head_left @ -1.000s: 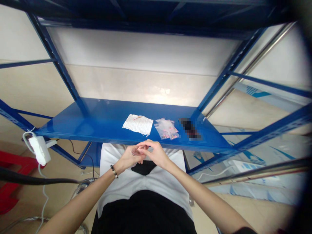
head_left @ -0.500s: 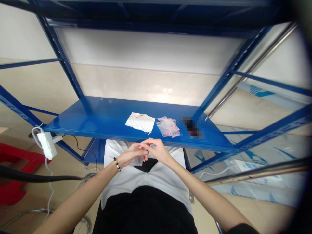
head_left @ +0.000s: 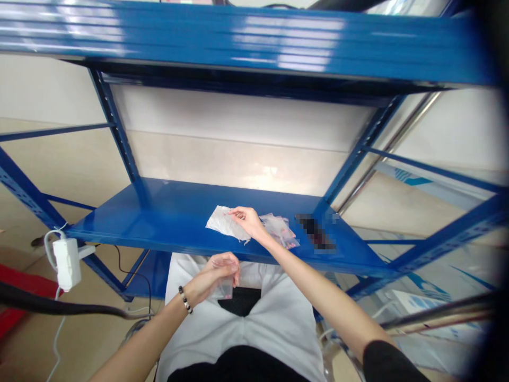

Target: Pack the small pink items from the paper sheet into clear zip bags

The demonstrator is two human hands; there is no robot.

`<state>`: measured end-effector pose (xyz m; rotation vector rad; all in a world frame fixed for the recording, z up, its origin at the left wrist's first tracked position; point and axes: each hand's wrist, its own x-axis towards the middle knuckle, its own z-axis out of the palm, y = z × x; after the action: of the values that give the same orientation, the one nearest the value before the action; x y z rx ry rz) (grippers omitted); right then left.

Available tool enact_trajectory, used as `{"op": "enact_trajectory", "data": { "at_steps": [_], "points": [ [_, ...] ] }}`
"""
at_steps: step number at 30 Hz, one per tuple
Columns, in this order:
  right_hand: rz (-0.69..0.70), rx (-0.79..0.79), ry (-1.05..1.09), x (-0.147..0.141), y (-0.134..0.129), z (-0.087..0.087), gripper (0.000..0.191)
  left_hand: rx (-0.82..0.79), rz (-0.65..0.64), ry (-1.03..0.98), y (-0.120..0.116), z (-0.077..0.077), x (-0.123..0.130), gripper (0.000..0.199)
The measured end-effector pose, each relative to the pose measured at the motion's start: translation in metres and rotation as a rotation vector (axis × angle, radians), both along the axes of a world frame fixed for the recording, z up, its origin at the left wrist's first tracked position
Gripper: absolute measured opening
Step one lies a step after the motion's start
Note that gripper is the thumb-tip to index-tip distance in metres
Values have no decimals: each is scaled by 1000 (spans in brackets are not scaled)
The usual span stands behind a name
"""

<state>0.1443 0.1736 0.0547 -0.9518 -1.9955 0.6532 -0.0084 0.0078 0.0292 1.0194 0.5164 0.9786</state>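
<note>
Your left hand [head_left: 214, 273] pinches a small clear plastic bag [head_left: 225, 288] near your lap; your right hand [head_left: 247, 220], fingers narrow, touches the crumpled white paper sheet [head_left: 225, 224] on the blue metal shelf [head_left: 159, 215].

Your right hand [head_left: 247, 220] has left the small clear bag [head_left: 225, 288] and reached up onto the white paper [head_left: 225, 224] on the shelf [head_left: 159, 212], while your left hand [head_left: 214, 273] now holds the bag alone.

A single head-worn camera looks forward and down from close above at the blue shelf [head_left: 167, 212] in front of the person
</note>
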Motion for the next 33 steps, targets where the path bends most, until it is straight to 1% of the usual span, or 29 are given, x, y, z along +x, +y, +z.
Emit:
{"op": "enact_trajectory", "data": {
  "at_steps": [2, 4, 6, 9, 11, 13, 15, 17, 22, 24, 29, 31, 33],
  "points": [
    [-82, 60, -126, -10, 31, -1, 16, -6, 32, -35, 7, 1, -1, 22],
    [-148, 103, -189, -19, 46, -5, 17, -10, 69, -55, 14, 1, -2, 23],
    [-194, 135, -199, -28, 47, -12, 17, -9, 98, -66, 17, 1, -4, 23],
    [-243, 177, -236, -36, 36, -25, 19, 5, 128, -85, 14, 2, -6, 21],
    [-246, 192, -282, -38, 32, -32, 20, 12, 132, -101, 9, 2, -6, 20],
    [-226, 200, -339, -39, 34, -35, 20, 24, 120, -105, 6, 1, -7, 19],
    [-195, 206, -395, -39, 38, -33, 18, 33, 104, -94, 8, -1, -8, 20],
    [-177, 217, -441, -40, 42, -28, 16, 34, 105, -75, 15, -4, -8, 22],
    [-215, 239, -501, -48, 41, -16, 18, 3, 130, -27, 33, -15, -6, 29],
    [-237, 230, -505, -51, 37, -16, 18, 13, 137, -13, 32, -17, -7, 29],
    [-261, 200, -458, -58, 29, -24, 21, 71, 148, 13, 15, -18, -8, 25],
    [-263, 199, -412, -61, 29, -21, 23, 68, 134, 14, 12, -17, -7, 24],
    [-269, 213, -365, -64, 27, -11, 26, 61, 124, 22, 14, -17, -5, 25]
  ]
}}
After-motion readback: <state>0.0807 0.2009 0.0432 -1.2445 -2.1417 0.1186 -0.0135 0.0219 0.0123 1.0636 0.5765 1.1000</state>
